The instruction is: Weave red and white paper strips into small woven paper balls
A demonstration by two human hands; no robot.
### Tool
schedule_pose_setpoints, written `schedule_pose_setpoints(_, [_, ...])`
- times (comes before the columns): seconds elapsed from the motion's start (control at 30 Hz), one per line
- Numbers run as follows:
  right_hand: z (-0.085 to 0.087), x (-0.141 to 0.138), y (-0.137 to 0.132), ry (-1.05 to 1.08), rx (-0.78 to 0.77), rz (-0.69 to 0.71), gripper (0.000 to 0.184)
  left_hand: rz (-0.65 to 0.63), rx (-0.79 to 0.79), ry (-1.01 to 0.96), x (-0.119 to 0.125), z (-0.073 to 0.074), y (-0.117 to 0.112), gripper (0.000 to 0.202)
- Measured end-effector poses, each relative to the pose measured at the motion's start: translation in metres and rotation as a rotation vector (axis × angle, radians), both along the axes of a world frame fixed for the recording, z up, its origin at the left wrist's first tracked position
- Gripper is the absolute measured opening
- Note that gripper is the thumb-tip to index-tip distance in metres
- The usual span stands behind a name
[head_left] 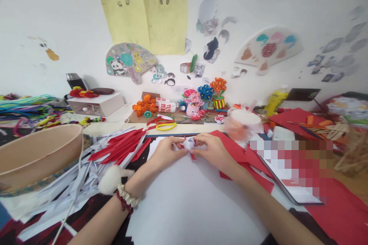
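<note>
Both hands meet over a white sheet of paper (189, 203) at the middle of the table. My left hand (164, 152) and my right hand (211, 150) pinch a small folded piece of white and red paper (189, 145) between their fingertips. The fingers of both hands are closed on it. A beaded band and a white pompom (113, 178) sit at my left wrist. Red paper strips (123, 145) lie fanned out just left of my left hand.
A tan bowl (37, 153) stands at the left over scattered white strips. Scissors with yellow handles (165, 124), a glue bottle (168, 106), paper flowers (205, 93) and a clear cup (243, 124) line the back. Red sheets (342, 210) cover the right side.
</note>
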State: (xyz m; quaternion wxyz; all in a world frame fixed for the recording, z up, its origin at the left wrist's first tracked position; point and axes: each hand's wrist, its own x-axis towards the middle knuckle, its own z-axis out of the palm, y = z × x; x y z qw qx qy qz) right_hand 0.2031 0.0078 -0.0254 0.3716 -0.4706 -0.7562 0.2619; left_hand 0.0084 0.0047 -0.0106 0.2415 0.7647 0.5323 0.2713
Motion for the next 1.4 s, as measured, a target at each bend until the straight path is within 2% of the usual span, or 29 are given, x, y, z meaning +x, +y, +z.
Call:
schedule_pose_setpoints(0.1, [0.004, 0.007, 0.002, 0.011, -0.014, -0.07, 0.025, 0.073, 0.208, 0.051, -0.004, 0.007, -0.006, 0.037])
schedule_pose_setpoints(0.13, [0.007, 0.009, 0.001, -0.023, 0.014, -0.099, 0.019, 0.056, 0.3, 0.097, -0.005, 0.01, -0.009, 0.031])
schedule_pose_setpoints(0.2, [0.012, 0.014, -0.001, -0.115, 0.074, -0.113, 0.008, -0.085, 0.428, 0.217, -0.006, 0.015, -0.015, 0.018])
schedule_pose_setpoints(0.3, [0.02, 0.015, -0.008, -0.211, 0.041, 0.119, 0.004, -0.299, 0.554, 0.418, -0.004, 0.015, -0.02, 0.017])
schedule_pose_setpoints(0.37, [0.022, 0.014, -0.013, -0.296, 0.071, 0.236, 0.01, -0.376, 0.609, 0.498, -0.001, 0.01, -0.02, 0.018])
schedule_pose_setpoints(0.5, [0.019, 0.009, -0.016, -0.44, 0.151, 0.272, 0.011, -0.425, 0.68, 0.549, 0.002, 0.0, -0.016, 0.019])
schedule_pose_setpoints(0.63, [0.014, 0.007, -0.013, -0.498, 0.207, 0.268, 0.009, -0.46, 0.731, 0.563, -0.001, -0.001, -0.012, 0.017])
schedule_pose_setpoints(0.9, [0.016, 0.006, -0.014, -0.534, 0.204, 0.262, 0.013, -0.485, 0.855, 0.59, -0.004, -0.004, -0.011, 0.024])
schedule_pose_setpoints(1.4, [0.011, 0.005, -0.011, -0.529, 0.219, 0.27, 0.014, -0.508, 0.937, 0.633, -0.004, -0.003, -0.012, 0.027])
